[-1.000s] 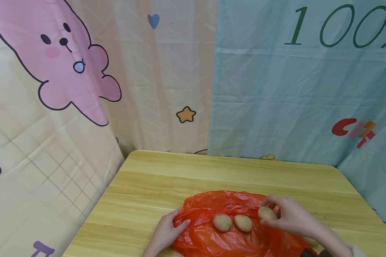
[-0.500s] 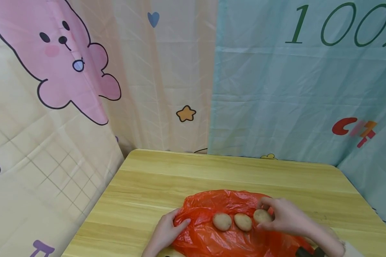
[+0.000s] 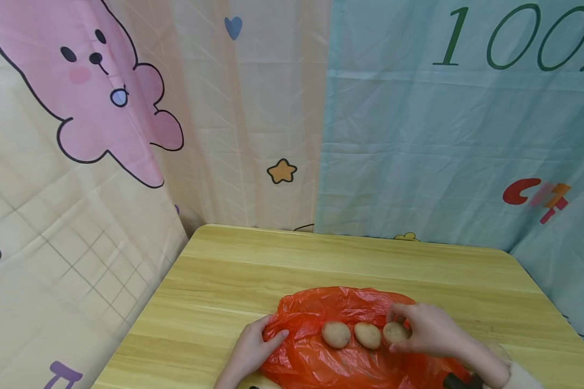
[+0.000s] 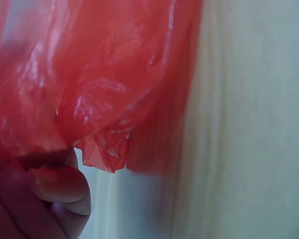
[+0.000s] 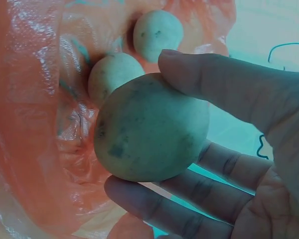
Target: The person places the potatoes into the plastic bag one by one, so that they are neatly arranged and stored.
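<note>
A red plastic bag [image 3: 321,367] lies spread and crumpled on the table. My left hand [image 3: 253,346] grips its left edge, thumb on top; in the left wrist view the curled fingers [image 4: 60,184] are against the thin red film. Two potatoes, a left one [image 3: 336,335] and a middle one [image 3: 367,335], rest side by side on the bag. Just right of them, my right hand [image 3: 430,330] holds a third potato [image 5: 149,132] between thumb and fingers. Dark spots mark its skin in the right wrist view. Whether it touches the bag, I cannot tell.
The wooden table [image 3: 253,270] extends behind the bag to a printed curtain [image 3: 253,119] and a blue-green curtain [image 3: 409,135]. A dark object [image 3: 459,381] shows by the right wrist at the bottom edge.
My right hand has moved a little left and down with its potato, bringing it beside the middle one. The left hand and the other two potatoes have stayed in place.
</note>
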The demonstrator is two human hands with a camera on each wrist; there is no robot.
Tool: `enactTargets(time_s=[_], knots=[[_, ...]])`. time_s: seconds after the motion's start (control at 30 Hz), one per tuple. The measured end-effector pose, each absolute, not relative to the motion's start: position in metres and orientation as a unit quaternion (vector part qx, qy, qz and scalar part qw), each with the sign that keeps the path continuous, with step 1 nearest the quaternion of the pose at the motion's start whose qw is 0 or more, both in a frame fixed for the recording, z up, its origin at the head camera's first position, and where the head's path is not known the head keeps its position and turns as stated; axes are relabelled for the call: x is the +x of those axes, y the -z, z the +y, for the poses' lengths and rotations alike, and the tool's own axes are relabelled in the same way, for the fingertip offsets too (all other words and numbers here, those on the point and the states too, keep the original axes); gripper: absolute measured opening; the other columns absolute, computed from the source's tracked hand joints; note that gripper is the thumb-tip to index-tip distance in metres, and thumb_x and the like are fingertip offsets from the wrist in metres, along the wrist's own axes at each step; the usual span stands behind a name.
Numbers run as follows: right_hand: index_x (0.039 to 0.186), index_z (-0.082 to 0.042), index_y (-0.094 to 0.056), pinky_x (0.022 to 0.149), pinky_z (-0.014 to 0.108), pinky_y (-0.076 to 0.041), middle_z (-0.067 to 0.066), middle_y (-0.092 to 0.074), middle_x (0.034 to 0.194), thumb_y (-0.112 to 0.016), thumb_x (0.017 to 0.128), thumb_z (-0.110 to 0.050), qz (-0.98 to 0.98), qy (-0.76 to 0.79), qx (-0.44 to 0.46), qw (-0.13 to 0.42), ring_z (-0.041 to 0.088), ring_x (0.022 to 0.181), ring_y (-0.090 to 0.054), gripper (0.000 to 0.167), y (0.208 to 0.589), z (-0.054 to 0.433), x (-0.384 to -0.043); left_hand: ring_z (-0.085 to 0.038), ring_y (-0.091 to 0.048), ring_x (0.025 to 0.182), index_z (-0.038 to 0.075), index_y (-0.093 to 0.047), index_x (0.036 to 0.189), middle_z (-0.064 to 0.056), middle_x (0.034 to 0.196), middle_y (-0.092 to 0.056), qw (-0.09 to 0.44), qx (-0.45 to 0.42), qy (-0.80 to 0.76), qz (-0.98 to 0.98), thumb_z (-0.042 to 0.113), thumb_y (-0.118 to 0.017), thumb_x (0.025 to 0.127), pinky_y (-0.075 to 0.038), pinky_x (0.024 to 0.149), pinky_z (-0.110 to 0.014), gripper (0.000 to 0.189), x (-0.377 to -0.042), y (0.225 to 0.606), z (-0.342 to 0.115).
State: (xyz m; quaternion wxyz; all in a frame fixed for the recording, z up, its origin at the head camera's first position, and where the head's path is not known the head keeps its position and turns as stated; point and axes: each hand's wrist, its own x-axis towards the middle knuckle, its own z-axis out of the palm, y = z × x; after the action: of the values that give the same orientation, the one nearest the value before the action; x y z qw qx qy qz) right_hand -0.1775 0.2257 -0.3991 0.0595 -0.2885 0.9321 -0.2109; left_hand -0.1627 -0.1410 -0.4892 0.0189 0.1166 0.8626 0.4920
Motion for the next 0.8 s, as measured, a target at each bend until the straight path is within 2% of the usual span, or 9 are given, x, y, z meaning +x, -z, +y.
enactTargets(time_s=[0.2, 0.6, 0.8], knots=[[0.087, -0.027, -0.058, 0.048, 0.025, -0.035, -0.018, -0.055, 0.078, -0.084, 0.068, -0.037, 0.933, 0.2, -0.293, 0.054, 0.002, 0.059, -0.044, 0.034, 0.403, 0.225, -0.178, -0.01, -0.061, 0.086, 0.005, -0.063, 0.118, 0.0, 0.102, -0.066, 0.015, 0.118, -0.489, 0.864, 0.039, -0.066, 0.089, -0.05, 0.074, -0.028, 0.045, -0.163, 0.489, -0.141], [0.088, -0.023, -0.058, 0.051, 0.027, -0.037, -0.015, -0.056, 0.08, -0.084, 0.068, -0.031, 0.929, 0.211, -0.288, 0.099, 0.004, 0.061, -0.045, 0.033, 0.41, 0.227, -0.183, -0.011, -0.061, 0.087, 0.005, -0.063, 0.119, 0.0, 0.103, -0.066, 0.02, 0.117, -0.486, 0.866, 0.04, -0.065, 0.089, -0.05, 0.075, -0.029, 0.045, -0.163, 0.489, -0.141], [0.089, -0.022, -0.058, 0.052, 0.027, -0.037, -0.015, -0.054, 0.079, -0.084, 0.067, -0.028, 0.929, 0.201, -0.297, 0.093, 0.004, 0.061, -0.045, 0.034, 0.414, 0.227, -0.184, -0.011, -0.06, 0.086, 0.005, -0.063, 0.118, 0.0, 0.102, -0.066, 0.023, 0.115, -0.487, 0.865, 0.039, -0.066, 0.089, -0.05, 0.074, -0.028, 0.045, -0.162, 0.489, -0.141]])
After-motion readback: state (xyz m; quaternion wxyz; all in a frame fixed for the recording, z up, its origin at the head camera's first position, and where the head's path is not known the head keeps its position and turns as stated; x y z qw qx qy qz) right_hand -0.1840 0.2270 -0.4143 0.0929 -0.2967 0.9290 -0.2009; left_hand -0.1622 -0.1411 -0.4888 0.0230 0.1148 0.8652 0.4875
